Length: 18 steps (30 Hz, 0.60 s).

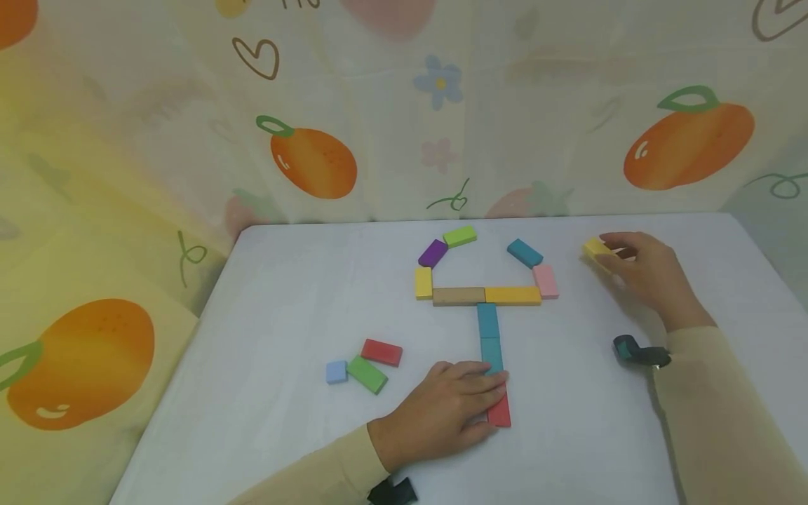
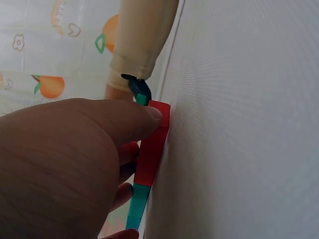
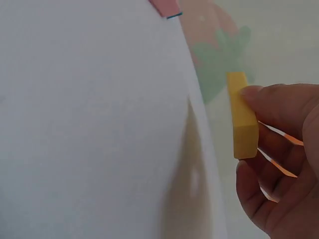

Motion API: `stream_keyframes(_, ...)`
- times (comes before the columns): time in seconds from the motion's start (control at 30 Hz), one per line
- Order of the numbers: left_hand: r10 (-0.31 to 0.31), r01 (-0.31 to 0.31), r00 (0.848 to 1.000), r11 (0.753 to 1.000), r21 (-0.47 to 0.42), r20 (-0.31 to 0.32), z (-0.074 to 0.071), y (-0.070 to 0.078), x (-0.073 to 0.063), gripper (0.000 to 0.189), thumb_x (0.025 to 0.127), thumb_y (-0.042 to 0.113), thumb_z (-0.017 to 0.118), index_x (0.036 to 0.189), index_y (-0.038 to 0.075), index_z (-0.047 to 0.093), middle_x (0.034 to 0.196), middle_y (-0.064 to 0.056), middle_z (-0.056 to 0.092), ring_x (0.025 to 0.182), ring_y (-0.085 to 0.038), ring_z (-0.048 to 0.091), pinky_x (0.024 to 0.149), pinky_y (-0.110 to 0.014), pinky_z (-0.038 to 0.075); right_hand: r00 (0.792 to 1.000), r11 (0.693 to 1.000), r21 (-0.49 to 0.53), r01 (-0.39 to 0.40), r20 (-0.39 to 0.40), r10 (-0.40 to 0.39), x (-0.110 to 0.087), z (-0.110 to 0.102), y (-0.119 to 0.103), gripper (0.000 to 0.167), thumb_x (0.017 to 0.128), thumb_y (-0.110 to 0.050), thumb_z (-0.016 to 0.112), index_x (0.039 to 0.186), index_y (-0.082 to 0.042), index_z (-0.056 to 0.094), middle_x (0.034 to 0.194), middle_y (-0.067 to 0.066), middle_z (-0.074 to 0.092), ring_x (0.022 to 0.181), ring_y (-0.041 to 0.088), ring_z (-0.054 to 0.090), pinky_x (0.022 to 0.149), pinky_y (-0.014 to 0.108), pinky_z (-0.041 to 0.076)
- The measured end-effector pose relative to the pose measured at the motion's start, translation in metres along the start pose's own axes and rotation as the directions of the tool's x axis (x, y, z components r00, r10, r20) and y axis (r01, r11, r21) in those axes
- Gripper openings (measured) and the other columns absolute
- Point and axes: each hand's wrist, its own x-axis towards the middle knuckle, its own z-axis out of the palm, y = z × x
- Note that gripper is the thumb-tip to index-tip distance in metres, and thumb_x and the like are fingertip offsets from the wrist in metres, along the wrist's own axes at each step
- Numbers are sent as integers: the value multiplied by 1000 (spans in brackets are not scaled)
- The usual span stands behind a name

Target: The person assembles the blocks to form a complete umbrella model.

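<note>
My right hand (image 1: 647, 273) pinches a small yellow wooden block (image 3: 242, 119) between thumb and fingertips, close over the table's far right part. In the head view my left hand (image 1: 445, 414) lies across the lower end of a column of blocks. Its fingers rest over a red block (image 1: 501, 412) and the lower teal block (image 1: 491, 354), covering part of both. In the left wrist view the thumb touches the end of the red block. Above the column, a tan block (image 1: 459, 297) and a long yellow-orange block (image 1: 513, 296) form a crossbar.
Yellow (image 1: 423, 283), purple (image 1: 433, 253) and lime green (image 1: 459, 236) blocks curve up from the crossbar's left end; pink (image 1: 546, 282) and blue (image 1: 524, 253) ones from its right. Loose red (image 1: 381, 352), green (image 1: 367, 375) and light blue (image 1: 337, 372) blocks lie left on the white table (image 1: 265, 301).
</note>
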Motion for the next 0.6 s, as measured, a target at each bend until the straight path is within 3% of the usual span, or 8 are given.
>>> stream_keyframes(0.33, 8, -8, 1000, 1000, 1, -20, 1, -1, -1, 57, 106, 45, 73, 155, 17, 63, 161, 9, 54, 152, -14, 42, 111, -33, 43, 991, 992, -1, 130, 18, -130, 16, -5, -45, 49, 110, -21, 68, 152, 2, 58, 144, 28, 58, 128, 50, 53, 97, 64, 47)
stream_keyframes(0.6, 21, -21, 999, 1000, 1, -36, 3, -2, -1, 57, 106, 44, 74, 155, 17, 64, 161, 8, 54, 151, -14, 43, 109, -32, 43, 981, 983, -6, 185, 67, -185, 34, -1, -82, 48, 110, -19, 69, 151, 3, 58, 142, 27, 58, 126, 47, 54, 95, 61, 51)
